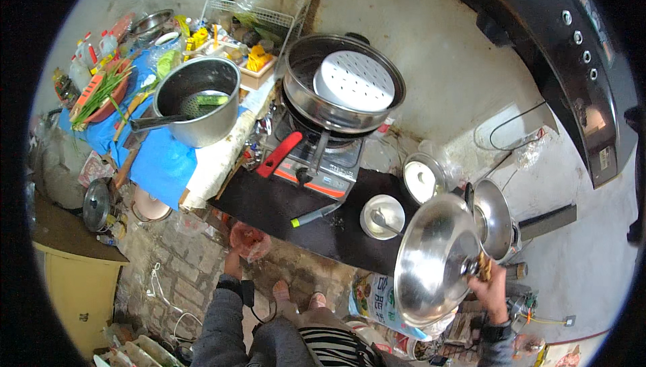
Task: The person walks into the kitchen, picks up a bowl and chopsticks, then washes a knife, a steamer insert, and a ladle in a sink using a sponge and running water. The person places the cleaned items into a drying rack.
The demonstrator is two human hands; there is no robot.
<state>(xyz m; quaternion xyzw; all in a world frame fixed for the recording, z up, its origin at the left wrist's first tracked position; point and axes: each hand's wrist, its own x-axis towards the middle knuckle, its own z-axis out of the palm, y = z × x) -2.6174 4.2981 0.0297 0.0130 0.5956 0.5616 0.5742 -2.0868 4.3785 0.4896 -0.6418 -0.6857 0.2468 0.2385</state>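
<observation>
My right hand [488, 286] grips the knob of a large domed steel pot lid [434, 261], tilted off the right end of the dark counter. My left hand [233, 264] hangs low beside a red plastic basin [250, 241]; whether it touches the basin or holds anything is not plain. On the gas stove [315, 165] a wide steel steamer pot [335, 117] stands uncovered, a white perforated steamer plate [356, 82] tilted inside it. A red handle [280, 154] juts out in front. Nearer me, a white bowl [382, 215] contains a metal spoon [378, 217].
A deep steel pot [202, 130] with a slotted ladle stands on the blue-covered table [164, 165], near a basket of green onions [103, 94]. A steel pan [492, 218] leans by the right wall. The range hood [580, 64] overhangs at upper right. White cables [164, 294] cross the brick floor.
</observation>
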